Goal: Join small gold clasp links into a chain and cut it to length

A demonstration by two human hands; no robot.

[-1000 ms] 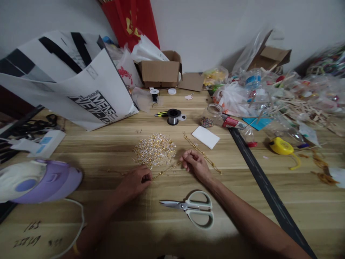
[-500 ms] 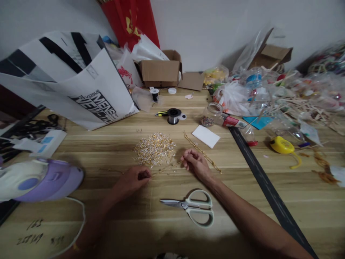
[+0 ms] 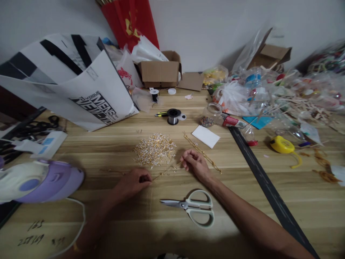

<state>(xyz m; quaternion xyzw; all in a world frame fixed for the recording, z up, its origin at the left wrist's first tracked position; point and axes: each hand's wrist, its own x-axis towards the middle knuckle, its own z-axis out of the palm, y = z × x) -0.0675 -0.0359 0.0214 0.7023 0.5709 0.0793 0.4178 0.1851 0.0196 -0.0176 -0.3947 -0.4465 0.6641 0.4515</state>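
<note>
A thin gold chain with small beads stretches between my two hands. My left hand pinches it at its left part, and a loose end trails out on the table to the left. At the other end my right hand has thumb and fingers closed on the chain. Just behind lies a heap of small gold and silver jewellery pieces. A second gold chain rests beside my right hand. In front, scissors with pale handles lie flat, blades pointing left.
A wire spool, a white card and a jar of beads stand behind. To the left are a purple-white iron and a large paper bag. At right lie a yellow tape measure and piled plastic bags.
My left hand has shifted very slightly to the right and toward me. My right hand stays in place, and the chain still runs between them.
</note>
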